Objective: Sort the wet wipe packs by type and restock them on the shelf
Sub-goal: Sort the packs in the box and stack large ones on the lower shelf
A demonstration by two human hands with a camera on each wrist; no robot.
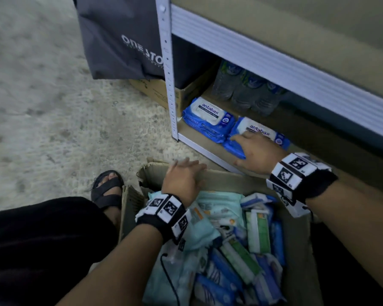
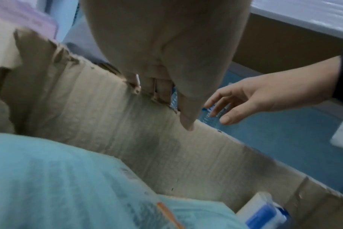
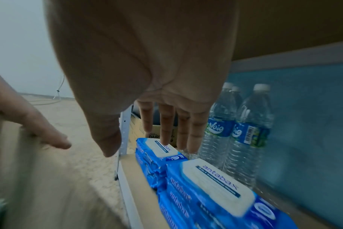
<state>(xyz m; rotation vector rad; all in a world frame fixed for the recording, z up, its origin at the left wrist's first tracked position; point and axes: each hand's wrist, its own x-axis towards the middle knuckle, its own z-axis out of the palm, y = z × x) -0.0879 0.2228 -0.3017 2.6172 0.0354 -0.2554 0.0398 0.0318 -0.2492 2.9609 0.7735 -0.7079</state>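
The right hand (image 1: 255, 151) is above the nearer stack of blue antabax packs (image 3: 211, 189) at the front edge of the bottom shelf (image 1: 199, 146), fingers straight and spread, holding nothing. I cannot tell if it touches the top pack. A second stack (image 1: 208, 118) lies just beside, at the shelf's left corner. Water bottles (image 3: 243, 131) stand behind; free shelf board shows to the right. The left hand (image 1: 181, 177) rests flat on the far rim of the cardboard box (image 2: 127, 124) full of mixed packs (image 1: 241, 246).
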